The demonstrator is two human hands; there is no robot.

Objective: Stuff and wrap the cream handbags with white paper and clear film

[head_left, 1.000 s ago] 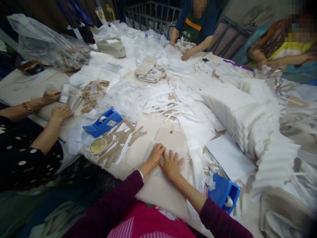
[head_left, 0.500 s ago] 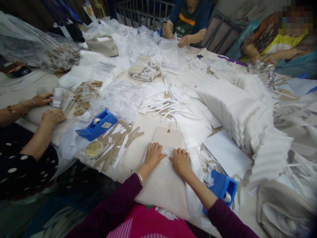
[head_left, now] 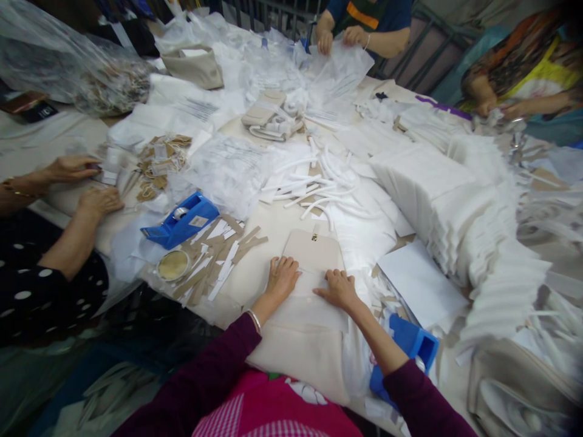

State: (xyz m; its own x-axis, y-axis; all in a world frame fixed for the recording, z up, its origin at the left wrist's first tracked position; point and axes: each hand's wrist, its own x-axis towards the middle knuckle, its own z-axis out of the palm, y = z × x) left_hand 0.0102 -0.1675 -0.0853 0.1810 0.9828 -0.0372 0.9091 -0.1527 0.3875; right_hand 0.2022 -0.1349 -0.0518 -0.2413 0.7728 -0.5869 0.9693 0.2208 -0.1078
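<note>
In front of me lies a flat beige handbag with a small gold clasp on its flap. A thin white sheet covers its lower part. My left hand rests on the left side of the sheet, just below the flap edge, fingers laid out and slightly bent. On the right side, my right hand presses down with its thumb pointing inward and its fingers apart. Neither hand grips anything that I can see. Beige material lies beneath, close to my body.
Blue tape dispensers stand left and right. Paper strips, white tubes and stacked white foam sheets surround the bag. A co-worker's hands work at left; two other people sit across the table.
The view has shifted slightly. My hands have moved a little on the sheet, and more white sheet shows below them. Across the table, a co-worker has raised a translucent plastic bag.
</note>
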